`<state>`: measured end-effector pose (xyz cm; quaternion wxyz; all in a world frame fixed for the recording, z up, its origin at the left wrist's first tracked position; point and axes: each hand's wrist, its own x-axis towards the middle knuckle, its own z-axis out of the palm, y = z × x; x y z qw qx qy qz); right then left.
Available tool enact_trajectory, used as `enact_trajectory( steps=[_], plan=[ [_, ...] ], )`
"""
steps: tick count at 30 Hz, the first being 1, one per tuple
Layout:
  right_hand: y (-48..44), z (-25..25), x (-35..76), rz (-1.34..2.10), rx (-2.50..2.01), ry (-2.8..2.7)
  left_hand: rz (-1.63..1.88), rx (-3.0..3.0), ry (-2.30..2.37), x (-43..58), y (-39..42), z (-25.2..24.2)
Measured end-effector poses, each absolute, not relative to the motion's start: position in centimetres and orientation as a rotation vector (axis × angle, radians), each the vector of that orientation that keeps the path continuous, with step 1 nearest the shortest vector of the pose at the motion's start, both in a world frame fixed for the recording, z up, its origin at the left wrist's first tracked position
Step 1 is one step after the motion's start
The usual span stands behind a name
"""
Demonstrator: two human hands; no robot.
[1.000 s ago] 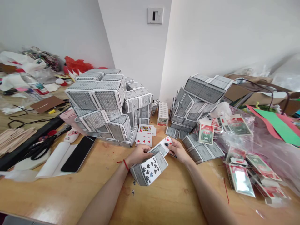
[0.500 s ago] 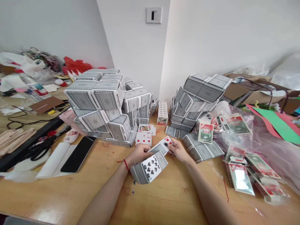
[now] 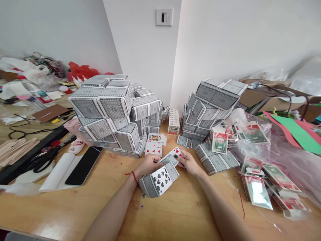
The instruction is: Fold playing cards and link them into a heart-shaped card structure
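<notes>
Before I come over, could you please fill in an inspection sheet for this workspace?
Surface: wooden tabletop, a few small scraps on it.
Materials: folded-card piece; loose playing cards beyond it; left card-block stack; right card-block stack.
Clutter: black phone and scissors to the left; card boxes and plastic film to the right.
Hands: left hand holds the folded-card piece; right hand pinches a hearts card.
Cables: black cord, far left.
Surroundings: white wall behind, with a wall plate.

Folded card piece [image 3: 160, 180] before loose cards [image 3: 153, 149] on table [image 3: 175, 214]; phone [image 3: 84, 165] left, card boxes [image 3: 258, 192] right.
</notes>
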<state>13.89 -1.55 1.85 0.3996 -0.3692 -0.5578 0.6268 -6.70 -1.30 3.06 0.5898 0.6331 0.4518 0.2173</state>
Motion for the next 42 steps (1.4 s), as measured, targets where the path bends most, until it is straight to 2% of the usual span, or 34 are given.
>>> enact_trajectory(
  steps=[5,11,18,24,27,31,35,42],
  plan=[
    [-1.7,1.6,13.9,1.501,-0.998,-1.453,0.551,1.464,1.009,-6.7,-1.2,2.8],
    [-1.6,2.3,14.1,1.577,-0.923,-1.459,0.521,1.455,1.072,-6.3,-1.5,3.0],
    [-1.6,1.6,14.2,1.438,-1.028,-1.532,0.532,1.494,1.055,-6.2,-1.4,3.1],
    [-1.9,1.3,13.6,0.900,-1.326,-1.724,0.596,1.486,1.011,-6.2,-1.3,2.9],
    [-2.4,1.4,13.0,0.784,-1.375,-1.784,0.629,1.478,1.017,-6.1,-1.2,2.7],
    [-3.1,1.9,12.3,0.870,-1.230,-1.817,0.675,1.467,1.014,-6.0,-1.2,2.5],
    [-3.2,2.1,12.1,1.102,-1.104,-1.707,0.715,1.474,1.025,-6.1,-1.3,2.8],
    [-2.3,1.4,11.1,1.453,-1.069,-1.004,0.704,1.529,1.019,-6.1,-1.4,2.9]
  ],
)
